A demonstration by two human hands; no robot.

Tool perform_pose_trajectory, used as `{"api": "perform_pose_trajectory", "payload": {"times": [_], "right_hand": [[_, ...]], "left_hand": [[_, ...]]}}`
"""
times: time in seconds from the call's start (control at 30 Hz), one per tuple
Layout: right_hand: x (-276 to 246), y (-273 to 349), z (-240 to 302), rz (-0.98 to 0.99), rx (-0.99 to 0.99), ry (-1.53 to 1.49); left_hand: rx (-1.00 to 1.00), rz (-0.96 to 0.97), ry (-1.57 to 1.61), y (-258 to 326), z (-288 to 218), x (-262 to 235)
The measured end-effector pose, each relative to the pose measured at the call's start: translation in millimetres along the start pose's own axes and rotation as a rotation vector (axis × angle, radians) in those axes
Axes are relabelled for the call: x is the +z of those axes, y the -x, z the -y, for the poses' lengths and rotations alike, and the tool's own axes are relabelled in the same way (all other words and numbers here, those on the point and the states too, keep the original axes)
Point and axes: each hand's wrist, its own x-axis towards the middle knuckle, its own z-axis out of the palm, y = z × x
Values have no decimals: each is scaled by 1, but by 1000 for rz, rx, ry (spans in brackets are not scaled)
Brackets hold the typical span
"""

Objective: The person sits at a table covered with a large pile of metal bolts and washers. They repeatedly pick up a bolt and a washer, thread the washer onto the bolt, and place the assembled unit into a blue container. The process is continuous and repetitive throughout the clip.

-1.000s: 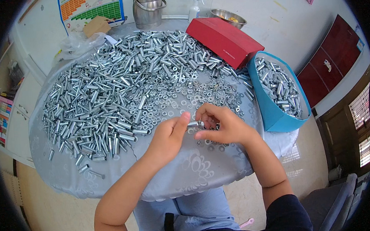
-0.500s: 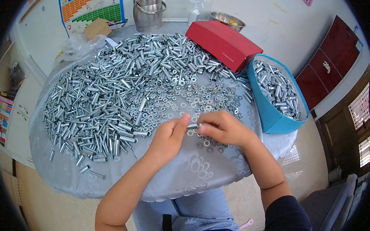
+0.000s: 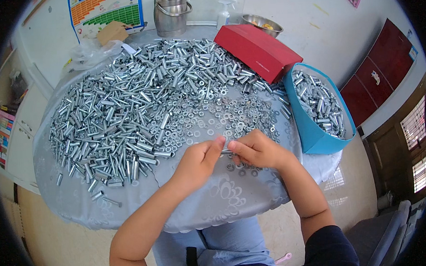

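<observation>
Fingers (image 3: 221, 143) closer together over bolt (image 3: 227, 151)

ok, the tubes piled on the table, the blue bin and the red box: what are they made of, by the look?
Tubes: metal, probably zinc-plated steel; bright silver with sharp glints. The piece pinched between left hand and right hand looks the same.
Blue bin: thin, matte, walls bowed; soft plastic or coated card, can't tell.
Red box: likely cardboard; flat matte faces, crisp folded edges.
</observation>
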Motion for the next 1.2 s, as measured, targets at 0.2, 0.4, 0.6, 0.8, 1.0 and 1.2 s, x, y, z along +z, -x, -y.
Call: {"api": "perform_pose_trajectory", "payload": {"times": [0.2,0.4,0.6,0.8,1.0,1.2], "right_hand": [[8,-4,-3,-155,-175,136],[3,1,-16,-2,22,-308],[6,-1,-3,-101,-37,-7],[1,0,-2,-55,-65,51],[0,0,-17,-16,-62,-11],[7,-1,2,-205,-164,20]], "left_hand": [[-122,-4,71,-1,-5,-4],[39,-63,13,2,-8,1],[-64,-59,77,2,-9,-2],[-26,-59,42,-1,0,0],[-84,21,57,0,-7,-3],[-113,22,219,-3,5,0]]}}
